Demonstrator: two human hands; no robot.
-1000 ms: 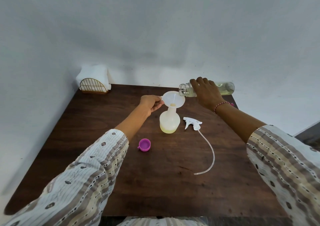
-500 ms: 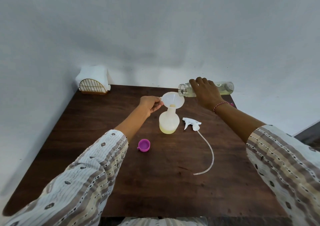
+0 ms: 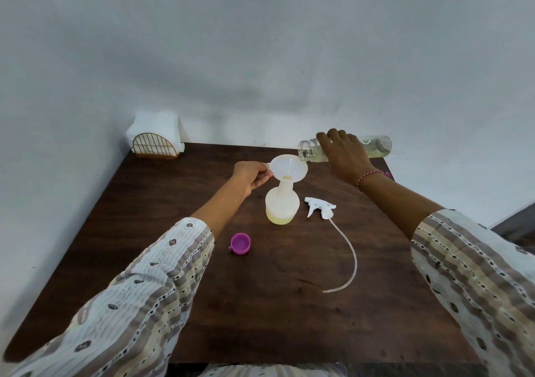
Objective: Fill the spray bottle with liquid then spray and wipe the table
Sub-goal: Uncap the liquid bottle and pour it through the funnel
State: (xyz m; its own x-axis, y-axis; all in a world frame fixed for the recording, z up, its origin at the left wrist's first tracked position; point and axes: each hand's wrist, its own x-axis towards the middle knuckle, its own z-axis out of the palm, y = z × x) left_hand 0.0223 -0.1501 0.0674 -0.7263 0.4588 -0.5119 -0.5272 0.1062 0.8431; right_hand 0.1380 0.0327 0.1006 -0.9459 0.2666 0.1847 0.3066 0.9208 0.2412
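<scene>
A translucent white spray bottle (image 3: 282,203) stands open on the dark wooden table (image 3: 260,304), with pale yellow liquid in its bottom. A white funnel (image 3: 289,168) sits in its neck. My left hand (image 3: 250,175) pinches the funnel's tab at its left rim. My right hand (image 3: 346,156) grips a clear bottle (image 3: 376,145) of yellowish liquid, tipped almost level, its open mouth over the funnel's right rim. The white spray head (image 3: 320,207) with its long dip tube (image 3: 348,256) lies just right of the spray bottle.
A purple cap (image 3: 241,243) rests on the table in front of the bottle, to its left. A wire napkin holder with white napkins (image 3: 156,139) stands at the far left corner against the wall. Something small and pink (image 3: 387,174) shows behind my right wrist.
Both hands and the tipped bottle stay in nearly the same place. The liquid level in the spray bottle looks about the same.
</scene>
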